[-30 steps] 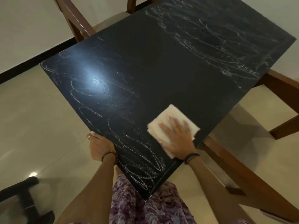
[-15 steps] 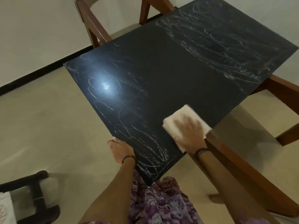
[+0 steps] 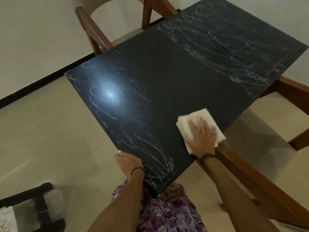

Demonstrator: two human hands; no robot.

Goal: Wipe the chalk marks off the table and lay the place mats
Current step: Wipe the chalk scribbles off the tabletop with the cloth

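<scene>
I have the folded white cloth [image 3: 199, 127] flat under my right hand [image 3: 201, 135], fingers straight and spread on it, near the table's [image 3: 175, 77] right edge toward the near corner. It looks soft, light and limp, so I judge palm pressure steers it better than a pinch. My left hand [image 3: 127, 162] grips the near-left edge. The top is hard, dark and glossy; powdery chalk marks [image 3: 148, 153] loop by the near corner.

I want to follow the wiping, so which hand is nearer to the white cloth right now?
Right. The right hand lies flat on top of the white cloth, pressing it onto the table. The left hand is apart from it, holding the table's near edge.
</scene>
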